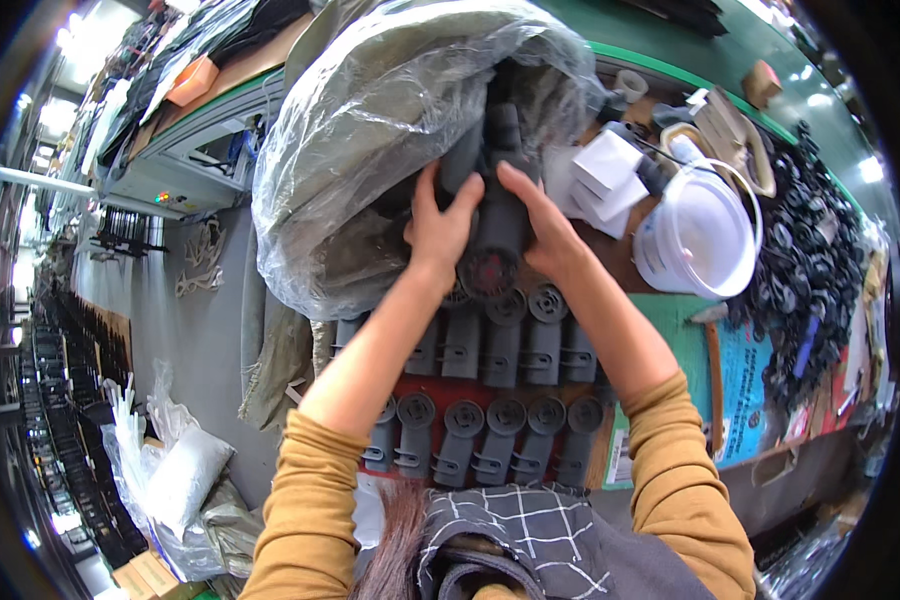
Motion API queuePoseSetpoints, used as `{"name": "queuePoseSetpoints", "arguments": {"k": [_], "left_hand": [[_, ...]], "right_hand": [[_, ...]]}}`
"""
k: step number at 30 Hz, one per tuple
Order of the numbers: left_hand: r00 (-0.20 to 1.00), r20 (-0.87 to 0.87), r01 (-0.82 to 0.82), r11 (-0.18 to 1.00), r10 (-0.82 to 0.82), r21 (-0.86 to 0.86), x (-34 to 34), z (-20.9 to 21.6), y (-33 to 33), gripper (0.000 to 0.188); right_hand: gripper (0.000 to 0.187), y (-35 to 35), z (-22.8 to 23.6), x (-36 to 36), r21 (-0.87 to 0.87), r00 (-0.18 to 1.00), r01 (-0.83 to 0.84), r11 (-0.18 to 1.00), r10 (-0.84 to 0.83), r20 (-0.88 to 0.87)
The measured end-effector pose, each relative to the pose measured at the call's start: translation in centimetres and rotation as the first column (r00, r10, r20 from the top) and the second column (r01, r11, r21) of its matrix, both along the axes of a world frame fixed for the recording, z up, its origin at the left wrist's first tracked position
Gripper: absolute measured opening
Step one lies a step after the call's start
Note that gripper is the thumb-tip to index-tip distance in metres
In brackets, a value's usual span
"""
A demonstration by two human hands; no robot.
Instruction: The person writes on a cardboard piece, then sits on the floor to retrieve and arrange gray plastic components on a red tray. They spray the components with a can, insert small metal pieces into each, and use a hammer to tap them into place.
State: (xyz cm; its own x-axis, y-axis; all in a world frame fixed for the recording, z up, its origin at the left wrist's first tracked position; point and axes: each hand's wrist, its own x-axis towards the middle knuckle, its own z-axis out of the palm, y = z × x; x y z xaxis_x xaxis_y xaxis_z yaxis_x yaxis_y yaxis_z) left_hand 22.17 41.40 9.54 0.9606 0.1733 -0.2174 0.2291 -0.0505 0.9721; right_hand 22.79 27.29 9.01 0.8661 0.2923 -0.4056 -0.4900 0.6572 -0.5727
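On a cluttered workbench (620, 258), a large, clear plastic bag (320, 180) bulges at left; at its mouth, a worker's left hand (440, 230), half curled, and right hand (547, 222), curved inward, clasp dark grey tubular plastic parts (495, 225) above rows of round-ended dark grey plastic pieces (460, 450). A white plastic bucket (660, 250) sits at right.

Grey floor (195, 325) runs along the left edge of the worktop (620, 262) to a boxy grey cabinet (135, 190) with coloured buttons, bright lights (95, 35) glare farther left, and a shiny green surface (660, 38) lies past the far edge.
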Motion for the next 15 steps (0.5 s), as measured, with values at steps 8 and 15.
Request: {"name": "queuePoseSetpoints", "arguments": {"k": [8, 15], "left_hand": [[0.945, 0.07, 0.301, 0.933, -0.32, 0.199, -20.0, 3.2, -10.5, 0.073], [0.795, 0.199, 0.529, 0.816, -0.573, 0.233, -28.1, 0.2, -21.8, 0.078]], "right_hand": [[0.091, -10.4, 3.3, -23.1, -0.085, 0.944, 0.29, 0.953, -0.27, 0.189], [0.076, -22.3, -0.1, -35.2, -0.281, 0.866, 0.497, 0.821, -0.492, 0.093]]}}
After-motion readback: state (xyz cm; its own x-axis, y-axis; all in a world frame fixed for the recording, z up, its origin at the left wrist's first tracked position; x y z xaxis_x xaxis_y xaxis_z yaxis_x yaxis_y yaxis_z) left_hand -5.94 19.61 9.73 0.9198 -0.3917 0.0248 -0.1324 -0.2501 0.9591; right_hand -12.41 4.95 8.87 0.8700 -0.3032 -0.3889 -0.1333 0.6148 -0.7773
